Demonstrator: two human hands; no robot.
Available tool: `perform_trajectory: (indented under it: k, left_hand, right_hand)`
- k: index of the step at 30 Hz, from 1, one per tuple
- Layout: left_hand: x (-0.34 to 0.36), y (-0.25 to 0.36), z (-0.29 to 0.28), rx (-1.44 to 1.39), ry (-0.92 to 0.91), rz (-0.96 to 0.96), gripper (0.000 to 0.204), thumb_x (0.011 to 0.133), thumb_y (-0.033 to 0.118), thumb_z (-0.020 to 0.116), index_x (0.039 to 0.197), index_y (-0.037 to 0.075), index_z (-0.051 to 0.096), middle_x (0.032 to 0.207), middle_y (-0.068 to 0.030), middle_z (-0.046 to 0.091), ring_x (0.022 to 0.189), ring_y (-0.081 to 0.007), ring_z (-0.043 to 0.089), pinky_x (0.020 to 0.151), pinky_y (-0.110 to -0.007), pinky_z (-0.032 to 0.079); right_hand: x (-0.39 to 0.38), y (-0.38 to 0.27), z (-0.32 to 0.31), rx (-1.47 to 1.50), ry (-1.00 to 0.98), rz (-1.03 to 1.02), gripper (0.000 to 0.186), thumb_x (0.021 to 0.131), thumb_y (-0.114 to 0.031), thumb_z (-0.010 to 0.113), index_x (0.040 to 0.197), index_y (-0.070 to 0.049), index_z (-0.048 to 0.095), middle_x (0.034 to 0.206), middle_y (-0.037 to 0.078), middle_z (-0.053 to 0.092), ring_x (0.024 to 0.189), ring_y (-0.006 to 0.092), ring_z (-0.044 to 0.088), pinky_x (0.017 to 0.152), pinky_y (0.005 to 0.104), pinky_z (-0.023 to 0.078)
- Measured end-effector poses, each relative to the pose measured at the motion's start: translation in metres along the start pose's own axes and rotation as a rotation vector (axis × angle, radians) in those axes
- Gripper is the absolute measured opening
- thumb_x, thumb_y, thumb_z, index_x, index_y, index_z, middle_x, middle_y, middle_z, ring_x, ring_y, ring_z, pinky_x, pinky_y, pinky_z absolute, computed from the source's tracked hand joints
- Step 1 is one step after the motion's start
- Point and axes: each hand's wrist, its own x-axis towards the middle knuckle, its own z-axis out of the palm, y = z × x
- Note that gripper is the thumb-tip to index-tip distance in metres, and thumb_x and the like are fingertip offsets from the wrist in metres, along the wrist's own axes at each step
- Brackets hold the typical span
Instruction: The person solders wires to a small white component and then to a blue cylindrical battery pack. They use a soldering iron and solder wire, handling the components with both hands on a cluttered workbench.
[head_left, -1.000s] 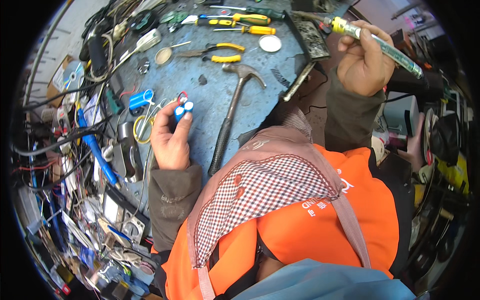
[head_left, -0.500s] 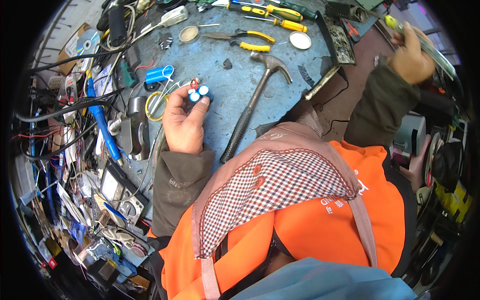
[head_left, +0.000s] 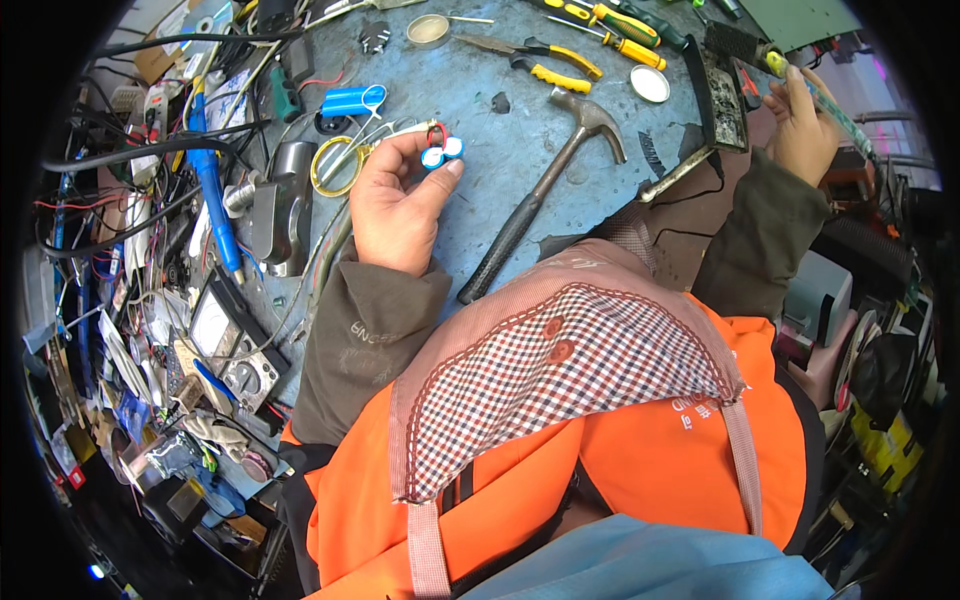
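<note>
My left hand (head_left: 398,212) is closed on a blue-wrapped battery pack (head_left: 443,155), two round white-capped ends facing up between thumb and fingers. A short red wire loops beside it. Off to the right, my right hand (head_left: 803,130) grips a long translucent object (head_left: 846,122) with a yellow-green end; its exact kind I cannot make out. Left of the battery pack, another blue battery pack (head_left: 352,101) lies on the bench by a yellow tape ring (head_left: 338,166). A claw hammer (head_left: 535,200) rests on the blue bench, right of my left hand.
Yellow-handled pliers (head_left: 560,62), screwdrivers (head_left: 630,48) and a round lid (head_left: 649,84) lie at the back. A soldering iron (head_left: 212,190), a multimeter (head_left: 235,345) and tangled cables crowd the left. An open metal case (head_left: 728,120) sits at the bench's right edge.
The view has shifted, so the bench things appear moved right and up. My left hand still holds the battery pack; my right hand has come inward slightly with the long object.
</note>
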Motion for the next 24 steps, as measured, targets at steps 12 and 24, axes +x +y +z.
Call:
perform_trajectory:
  k: [12, 24]
  left_hand:
    - [-0.014, 0.048, -0.031, -0.209, 0.278, 0.307, 0.027, 0.097, -0.006, 0.069, 0.123, -0.002, 0.062, 0.117, -0.0116, 0.07, 0.102, -0.0193, 0.071, 0.082, -0.04, 0.067]
    - [-0.023, 0.044, -0.041, -0.261, 0.288, 0.168, 0.028, 0.097, -0.004, 0.07, 0.124, -0.002, 0.061, 0.117, -0.0119, 0.071, 0.101, -0.0194, 0.071, 0.08, -0.036, 0.066]
  right_hand:
    - [-0.111, -0.03, 0.065, 0.07, -0.566, 0.264, 0.018, 0.097, -0.006, 0.07, 0.113, 0.002, 0.072, 0.09, 0.003, 0.07, 0.075, 0.0077, 0.061, 0.067, 0.0229, 0.048]
    - [-0.047, -0.038, 0.211, -0.636, -1.091, -0.201, 0.022, 0.093, -0.015, 0.067, 0.104, 0.003, 0.074, 0.089, 0.017, 0.075, 0.079, 0.0249, 0.073, 0.071, 0.0376, 0.057]
